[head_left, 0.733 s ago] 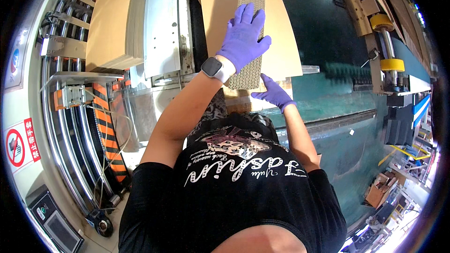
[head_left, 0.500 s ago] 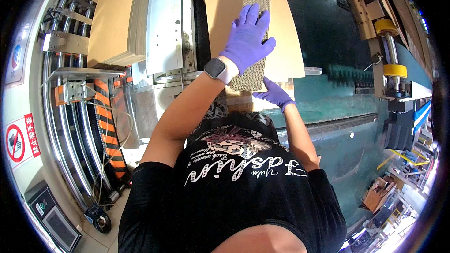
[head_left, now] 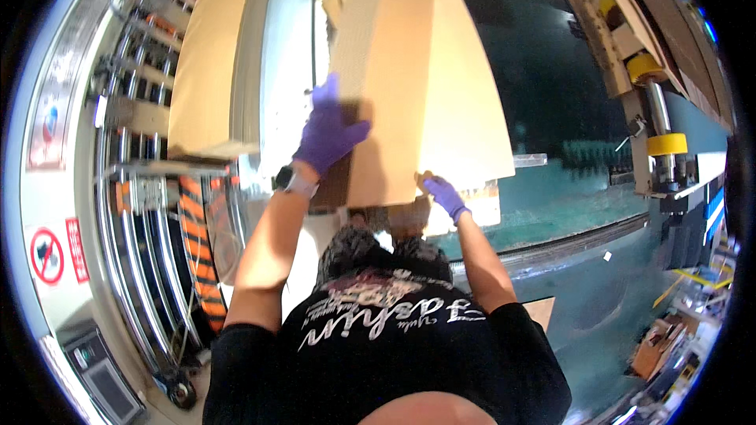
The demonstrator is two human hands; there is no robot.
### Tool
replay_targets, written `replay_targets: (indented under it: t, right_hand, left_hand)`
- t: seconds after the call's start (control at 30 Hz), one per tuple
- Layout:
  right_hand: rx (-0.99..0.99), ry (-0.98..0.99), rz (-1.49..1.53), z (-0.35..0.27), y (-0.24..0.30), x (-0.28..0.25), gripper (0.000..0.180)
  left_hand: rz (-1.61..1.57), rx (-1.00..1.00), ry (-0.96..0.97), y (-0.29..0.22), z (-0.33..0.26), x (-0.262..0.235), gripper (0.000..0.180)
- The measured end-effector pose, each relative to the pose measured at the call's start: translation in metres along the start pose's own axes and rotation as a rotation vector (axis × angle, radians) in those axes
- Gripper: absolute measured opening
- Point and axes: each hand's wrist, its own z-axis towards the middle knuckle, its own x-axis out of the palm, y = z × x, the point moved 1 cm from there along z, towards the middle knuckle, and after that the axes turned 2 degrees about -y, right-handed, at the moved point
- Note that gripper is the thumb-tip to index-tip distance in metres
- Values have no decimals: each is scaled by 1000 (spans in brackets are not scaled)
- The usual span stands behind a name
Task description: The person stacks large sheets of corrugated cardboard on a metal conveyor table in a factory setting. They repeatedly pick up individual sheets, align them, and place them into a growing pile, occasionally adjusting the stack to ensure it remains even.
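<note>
A stack of tan corrugated cardboard sheets (head_left: 398, 86) lies in front of me, its fluted cut edges along its left side. My left hand (head_left: 329, 132), in a purple glove and with a watch at the wrist, is against that left side. Its fingers point away from me, and the thumb is spread toward the stack. My right hand (head_left: 446, 196), also purple-gloved, is closed on the stack's near edge, with its fingertips partly hidden. Beneath and to the right is a brightly lit cardboard sheet (head_left: 468, 102).
Another cardboard pile (head_left: 209, 71) stands at the left, beside a pale metal plate (head_left: 290, 39). Metal rollers (head_left: 130, 244) and an orange-black striped guard (head_left: 199, 256) are farther left. A dark green machine bed (head_left: 543, 94) and yellow-collared shaft (head_left: 666, 144) are on the right.
The stack has tipped: its fluted edges faced up before, and now a broad tan face shows. My left hand has moved from its top to its left side. The whole view has shifted.
</note>
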Motion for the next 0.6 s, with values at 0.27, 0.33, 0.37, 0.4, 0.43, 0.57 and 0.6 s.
replay_targets:
  t: [0.27,0.33,0.37,0.4,0.43,0.57,0.6]
  right_hand:
    - [-34,-128,-246,86,-38,24,69]
    - [10,-105,-185,86,-27,10,69]
    - [-14,-115,-178,91,-27,-1,68]
    - [-36,-122,-175,96,-25,-14,68]
    - [-74,-117,-171,102,-17,-20,68]
    - [67,264,670,120,20,-28,65]
    - [44,294,822,132,20,-29,65]
  left_hand:
    - [43,-438,157,38,8,-37,117]
    - [-48,-395,166,38,19,-36,117]
    - [-93,-377,160,31,24,-38,118]
    - [-139,-363,151,26,28,-39,119]
    - [-93,-266,127,43,30,-40,114]
    - [-641,-420,167,-4,53,-75,100]
    - [-646,-410,171,-6,62,-78,100]
